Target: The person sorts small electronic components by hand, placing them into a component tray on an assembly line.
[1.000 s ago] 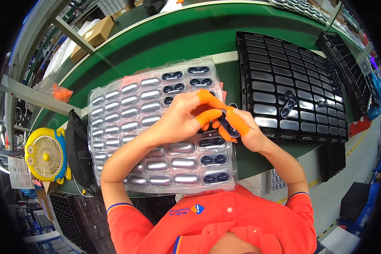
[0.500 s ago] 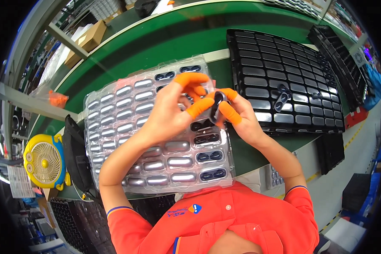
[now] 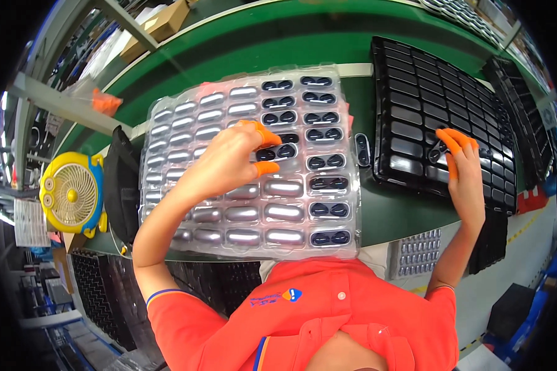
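A clear plastic tray [image 3: 320, 250] holds rows of silver oval case shells [image 3: 283, 212]. Its two right columns largely carry dark twin-cavity earbud case inserts [image 3: 329, 210]. My left hand [image 3: 229, 159], in orange finger cots, grips one earbud case with a dark insert [image 3: 277, 153] between thumb and fingers, just over the tray. To the right, my right hand [image 3: 465, 170] has its orange-tipped fingers closed round a loose dark insert [image 3: 437, 152] on the black compartment tray [image 3: 406, 145]. Another dark oval insert [image 3: 362, 150] lies on the bench between the trays.
The green bench [image 3: 377, 213] runs under both trays. A yellow and blue fan [image 3: 72, 193] and a black bag [image 3: 121, 188] stand at the left. More black trays [image 3: 518, 117] lean at the far right. A grey metal post [image 3: 68, 105] crosses the upper left.
My hands were together over the clear tray and have parted. The left now holds a case low over it; the right has moved to the black tray. A dark insert shows on the bench.
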Tool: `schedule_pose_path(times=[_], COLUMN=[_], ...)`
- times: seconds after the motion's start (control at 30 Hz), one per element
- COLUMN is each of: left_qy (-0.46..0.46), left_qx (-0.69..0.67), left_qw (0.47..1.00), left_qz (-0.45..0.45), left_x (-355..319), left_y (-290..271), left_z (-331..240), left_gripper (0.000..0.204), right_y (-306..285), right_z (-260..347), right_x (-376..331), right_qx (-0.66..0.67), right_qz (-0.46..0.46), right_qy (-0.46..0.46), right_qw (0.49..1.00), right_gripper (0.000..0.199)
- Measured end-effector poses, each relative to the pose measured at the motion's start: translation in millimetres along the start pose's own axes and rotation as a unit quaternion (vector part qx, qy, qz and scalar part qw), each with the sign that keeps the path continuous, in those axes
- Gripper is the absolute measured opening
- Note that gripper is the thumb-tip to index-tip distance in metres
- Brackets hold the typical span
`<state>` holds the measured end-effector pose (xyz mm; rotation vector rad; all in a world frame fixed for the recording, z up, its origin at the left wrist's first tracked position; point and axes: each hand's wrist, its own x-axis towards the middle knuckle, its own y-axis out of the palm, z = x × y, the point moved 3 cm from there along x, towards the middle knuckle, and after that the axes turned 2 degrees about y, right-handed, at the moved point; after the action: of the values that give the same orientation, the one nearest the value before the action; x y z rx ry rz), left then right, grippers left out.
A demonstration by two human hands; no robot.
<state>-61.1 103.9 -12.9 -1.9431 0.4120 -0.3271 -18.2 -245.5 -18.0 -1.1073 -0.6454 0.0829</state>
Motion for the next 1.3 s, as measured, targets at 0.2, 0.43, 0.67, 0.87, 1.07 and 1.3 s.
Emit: schedule_pose_path(times=[0.2, 0.43, 0.67, 0.87, 1.07, 1.3], left_qy=[0.069, 0.061, 0.055, 0.047, -0.009, 0.008], left_qx=[0.048, 0.073, 0.015, -0.390, -0.611, -0.738], left_qw=[0.991, 0.995, 0.998, 0.919, 0.789, 0.670], left_qz=[-0.103, -0.011, 0.035, 0.022, 0.065, 0.077], left_x=[-15.7, -27.5, -22.1, 25.6, 77.6, 87.7], left_y=[15.2, 28.5, 7.7, -16.5, 15.0, 33.1], left_z=[-10.2, -29.6, -33.8, -40.7, -40.1, -26.4], left_gripper=[0.036, 0.032, 0.038, 0.040, 0.042, 0.040], right_y=[16.6, 22.1, 25.9, 16.7, 31.1, 49.6], right_z=[-31.4, -47.4, -31.7, -7.7, 34.8, 41.7], right_x=[-2.7, 5.1, 13.2, 26.4, 56.2, 54.9], right_qx=[-0.019, 0.007, -0.106, 0.118, 0.499, 0.624], right_qz=[0.035, -0.010, -0.097, -0.123, -0.044, -0.001], right_qy=[-0.013, 0.058, -0.042, 0.068, 0.125, 0.183], right_qw=[0.999, 0.998, 0.989, 0.983, 0.857, 0.759], right_gripper=[0.035, 0.033, 0.036, 0.037, 0.037, 0.037])
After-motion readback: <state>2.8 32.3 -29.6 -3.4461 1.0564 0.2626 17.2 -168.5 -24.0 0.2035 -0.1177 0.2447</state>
